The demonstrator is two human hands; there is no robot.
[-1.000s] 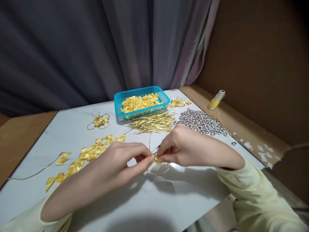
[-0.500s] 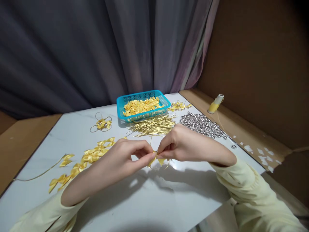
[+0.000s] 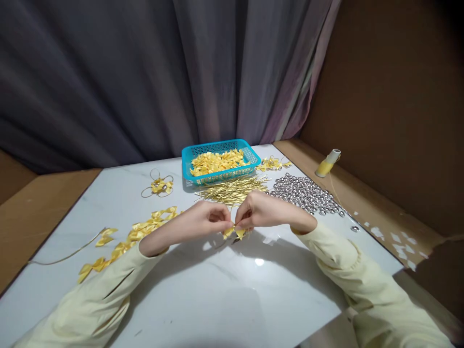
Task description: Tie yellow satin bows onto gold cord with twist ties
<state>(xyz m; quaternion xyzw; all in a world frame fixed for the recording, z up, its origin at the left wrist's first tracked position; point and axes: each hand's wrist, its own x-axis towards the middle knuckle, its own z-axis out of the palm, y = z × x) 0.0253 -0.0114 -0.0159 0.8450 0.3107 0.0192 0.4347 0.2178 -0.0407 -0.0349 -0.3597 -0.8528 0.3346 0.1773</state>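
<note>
Over the middle of the white tabletop (image 3: 203, 304), my left hand (image 3: 206, 217) and my right hand (image 3: 259, 211) meet fingertip to fingertip. Both are closed in a pinch on one yellow ribbon bow (image 3: 239, 234), whose lower points hang below the fingers. A thin gold loop stands up between the hands; the centre of the bow is hidden by my fingertips. Just beyond lies a heap of gold wire strands (image 3: 235, 189). Several loose yellow bows (image 3: 139, 231) run in a slanting row beside my left forearm.
A blue basket (image 3: 185, 162) of yellow bows stands at the back. Silver beads (image 3: 306, 193) are heaped right, near a thread spool (image 3: 328, 163). A looped bow piece (image 3: 160, 186) lies left, more finished-looking pieces (image 3: 272, 163) right of the basket. White scraps (image 3: 400, 249) lie on the right edge.
Both hands, still pinching the bow, have moved slightly away from me, and the right hand has shifted left. The camera view has shifted a little, so the table items appear lower and further right.
</note>
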